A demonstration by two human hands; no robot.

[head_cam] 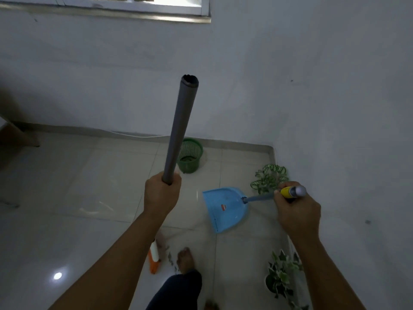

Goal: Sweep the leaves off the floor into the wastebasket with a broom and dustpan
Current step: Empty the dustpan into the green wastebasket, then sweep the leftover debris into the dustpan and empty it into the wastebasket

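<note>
a: far left, only pale glossy floor tiles (78, 186). then the left hand (161, 193), fingers wrapped round the long grey tube handle of the broom (178, 130), held partway up with the open top end rising above the fist.

b: and the head of it?

a: low, behind the forearm. orange-and-white broom head (154, 256) down by the bare foot (185, 260), with a few small dark scraps just beside it; leaves, i'd judge, though too blurred to be sure.

b: handling?

a: the tube looks stiff, hollow and light. one-handed sweeping should work, and a lower hold would give more control.

b: moving right?

a: green slatted plastic wastebasket (190, 157) upright near the wall, something dark in its bottom. nearer, the light blue plastic dustpan (225, 209), well apart from the basket. i can't tell if its lip touches the tile.

b: grip there?

a: right hand (297, 211) clamped on the yellow grip at the end of its thin grey-blue handle. thin plastic, likely flexes, and dry leaves slide off easily, so carry it level. right edge: green-and-white leafy plants (281, 271) by the wall.
</note>
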